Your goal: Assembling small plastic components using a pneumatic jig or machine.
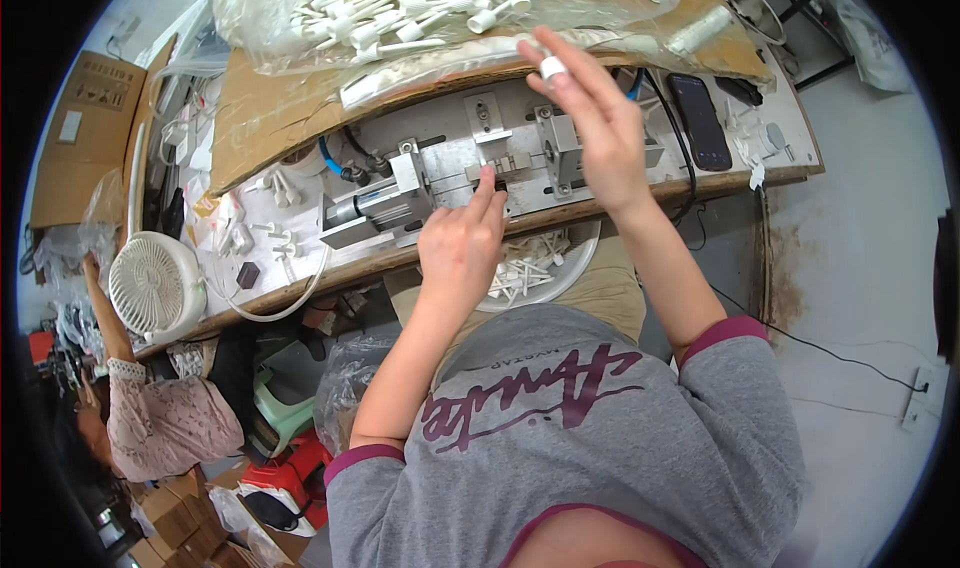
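Note:
My left hand [462,243] reaches to the metal fixture [490,146] on the bench, its index finger stretched out and touching the small block at the fixture's middle. Whatever lies under that fingertip is hidden. Raised above the fixture's right side, my right hand [605,133] pinches a small white plastic scoop [551,66]; only its cup end shows clearly between the fingers. On cardboard at the back, many similar white scoops [410,3] lie heaped in a clear plastic bag. A bowl [575,280] on my lap holds more white pieces, partly under my left hand.
Metal cylinders [385,208] flank the fixture, with blue and black hoses. A black phone [700,123] lies at the right. A white fan [158,286] stands at the bench's left end, with loose white parts nearby. Another person [165,418] sits at the far left.

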Action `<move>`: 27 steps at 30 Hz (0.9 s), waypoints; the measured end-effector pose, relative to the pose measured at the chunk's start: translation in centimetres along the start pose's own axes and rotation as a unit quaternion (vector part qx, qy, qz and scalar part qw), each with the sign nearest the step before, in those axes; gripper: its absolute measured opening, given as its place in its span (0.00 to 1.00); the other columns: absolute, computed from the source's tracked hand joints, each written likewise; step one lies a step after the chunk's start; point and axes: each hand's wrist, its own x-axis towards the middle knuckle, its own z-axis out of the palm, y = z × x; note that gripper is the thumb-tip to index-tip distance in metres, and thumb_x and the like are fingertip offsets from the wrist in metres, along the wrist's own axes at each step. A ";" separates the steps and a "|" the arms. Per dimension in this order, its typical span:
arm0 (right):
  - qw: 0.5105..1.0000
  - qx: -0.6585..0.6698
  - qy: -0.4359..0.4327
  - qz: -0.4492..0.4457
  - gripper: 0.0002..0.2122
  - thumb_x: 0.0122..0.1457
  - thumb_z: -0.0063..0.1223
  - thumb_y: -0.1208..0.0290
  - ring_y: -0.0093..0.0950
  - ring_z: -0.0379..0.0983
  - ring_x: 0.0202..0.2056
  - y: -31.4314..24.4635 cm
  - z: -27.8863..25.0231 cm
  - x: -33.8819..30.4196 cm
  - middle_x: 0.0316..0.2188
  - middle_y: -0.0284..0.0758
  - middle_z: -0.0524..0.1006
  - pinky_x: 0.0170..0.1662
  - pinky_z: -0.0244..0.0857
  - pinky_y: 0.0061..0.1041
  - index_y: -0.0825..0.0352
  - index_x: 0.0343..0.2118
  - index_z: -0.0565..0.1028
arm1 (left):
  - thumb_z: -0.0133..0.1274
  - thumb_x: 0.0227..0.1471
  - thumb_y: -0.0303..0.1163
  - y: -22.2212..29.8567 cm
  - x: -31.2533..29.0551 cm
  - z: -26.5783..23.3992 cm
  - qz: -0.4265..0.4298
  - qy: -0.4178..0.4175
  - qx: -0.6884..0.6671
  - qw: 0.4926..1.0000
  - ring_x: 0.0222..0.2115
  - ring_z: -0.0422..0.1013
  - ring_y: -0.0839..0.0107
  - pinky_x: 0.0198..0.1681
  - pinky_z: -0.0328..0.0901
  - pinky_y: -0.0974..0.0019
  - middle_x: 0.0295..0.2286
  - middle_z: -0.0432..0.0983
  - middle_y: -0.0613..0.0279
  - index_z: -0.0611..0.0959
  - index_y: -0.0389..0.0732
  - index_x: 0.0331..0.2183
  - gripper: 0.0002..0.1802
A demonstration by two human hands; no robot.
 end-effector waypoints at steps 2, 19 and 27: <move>0.999 -0.024 -0.033 -0.010 0.17 0.66 0.46 0.75 0.29 0.70 0.56 -0.1 0.1 -0.8 0.57 0.41 0.70 0.57 0.65 0.26 0.74 0.56 0.70 | 0.65 0.41 0.30 -0.1 0.3 0.1 -0.012 -0.002 -0.013 1.000 0.19 0.74 0.65 0.27 0.69 0.68 0.48 0.79 0.61 0.85 0.43 0.36 0.15; 0.918 -0.326 -0.132 -0.181 0.13 0.50 0.62 0.77 0.36 0.78 0.42 -0.4 -1.7 -5.7 0.50 0.39 0.76 0.42 0.74 0.29 0.70 0.40 0.76 | 0.65 0.44 0.35 -1.2 0.9 -1.5 -0.035 -0.035 -0.126 0.991 0.20 0.77 0.64 0.26 0.71 0.67 0.40 0.82 0.57 0.86 0.43 0.39 0.17; 0.859 -0.425 -0.205 -0.198 0.12 0.47 0.61 0.78 0.27 0.72 0.21 2.5 -1.3 -9.1 0.56 0.39 0.75 0.27 0.68 0.24 0.68 0.37 0.76 | 0.66 0.46 0.28 -4.8 9.2 -6.8 -0.068 0.200 -0.164 0.964 0.24 0.75 0.72 0.30 0.68 0.70 0.31 0.82 0.60 0.86 0.39 0.41 0.16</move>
